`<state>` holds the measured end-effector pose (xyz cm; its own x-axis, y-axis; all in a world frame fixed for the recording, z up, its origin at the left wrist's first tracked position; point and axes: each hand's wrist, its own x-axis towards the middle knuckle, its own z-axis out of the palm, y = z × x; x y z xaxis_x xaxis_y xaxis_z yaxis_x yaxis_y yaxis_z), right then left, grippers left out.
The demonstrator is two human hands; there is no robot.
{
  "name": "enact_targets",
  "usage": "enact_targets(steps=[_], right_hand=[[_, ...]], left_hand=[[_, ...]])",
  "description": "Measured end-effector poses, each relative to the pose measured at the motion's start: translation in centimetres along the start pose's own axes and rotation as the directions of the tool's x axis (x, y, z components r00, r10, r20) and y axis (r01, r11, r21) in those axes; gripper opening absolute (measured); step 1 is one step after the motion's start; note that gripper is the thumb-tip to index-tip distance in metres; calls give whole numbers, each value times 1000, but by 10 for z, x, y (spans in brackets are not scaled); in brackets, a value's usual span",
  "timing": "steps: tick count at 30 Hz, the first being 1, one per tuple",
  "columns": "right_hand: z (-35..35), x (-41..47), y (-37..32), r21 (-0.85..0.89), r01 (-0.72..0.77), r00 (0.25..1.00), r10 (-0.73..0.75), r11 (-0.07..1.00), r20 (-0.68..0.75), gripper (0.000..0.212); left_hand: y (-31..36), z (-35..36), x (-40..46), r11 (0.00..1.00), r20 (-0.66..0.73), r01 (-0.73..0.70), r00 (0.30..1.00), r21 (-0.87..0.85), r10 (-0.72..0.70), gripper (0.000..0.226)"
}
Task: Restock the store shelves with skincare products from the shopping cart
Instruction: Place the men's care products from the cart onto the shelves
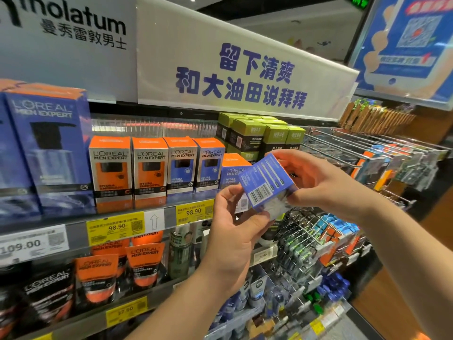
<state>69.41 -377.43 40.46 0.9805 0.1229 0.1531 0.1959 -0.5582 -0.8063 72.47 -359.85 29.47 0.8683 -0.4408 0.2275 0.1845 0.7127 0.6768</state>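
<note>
Now both hands, left (230, 231) and right (316, 182), grip the blue box (266, 184); turn its front outward, then slot it right of the shelf (169, 218) row.

You hold a box (266, 182) between your left hand (235, 227) and right hand (318, 182), before the shelf edge (169, 217). Behind it a row of boxes (157, 168) stands on that shelf; tubes (144, 261) stand below, peg hooks (367, 153) to the right.

Both forearms reach up and forward. The left hand (230, 224) pinches from below, thumb up; the right hand (316, 179) grips from the right, fingers apparently curled.
</note>
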Motion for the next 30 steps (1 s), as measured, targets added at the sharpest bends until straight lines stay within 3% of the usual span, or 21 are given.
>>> enact_targets(steps=[5, 9, 18, 24, 28, 30], right_hand=[[2, 2, -6, -6, -90, 985, 88, 996, -150, 59], [3, 2, -13, 42, -154, 970, 159, 987, -182, 18], [1, -6, -20, 193, -313, 902, 355, 930, -247, 30], [2, -12, -21, 112, -379, 882, 395, 919, -256, 35], [5, -12, -20, 48, -440, 854, 434, 897, -285, 40], [7, -12, -21, -28, -475, 839, 444, 879, -315, 50]], left_hand=[[2, -1, -4, 993, 36, 40, 999, -114, -36, 66], [4, 1, -8, 995, 62, 65, 996, -79, -60, 62], [-3, 9, -9, 993, 17, 105, 994, 50, -106, 51], [-9, 10, -9, 947, 3, 103, 994, 305, -109, 62], [-14, 11, -9, 923, 1, 81, 996, 376, -88, 80], [-17, 12, -9, 893, 36, 64, 995, 446, -89, 69]])
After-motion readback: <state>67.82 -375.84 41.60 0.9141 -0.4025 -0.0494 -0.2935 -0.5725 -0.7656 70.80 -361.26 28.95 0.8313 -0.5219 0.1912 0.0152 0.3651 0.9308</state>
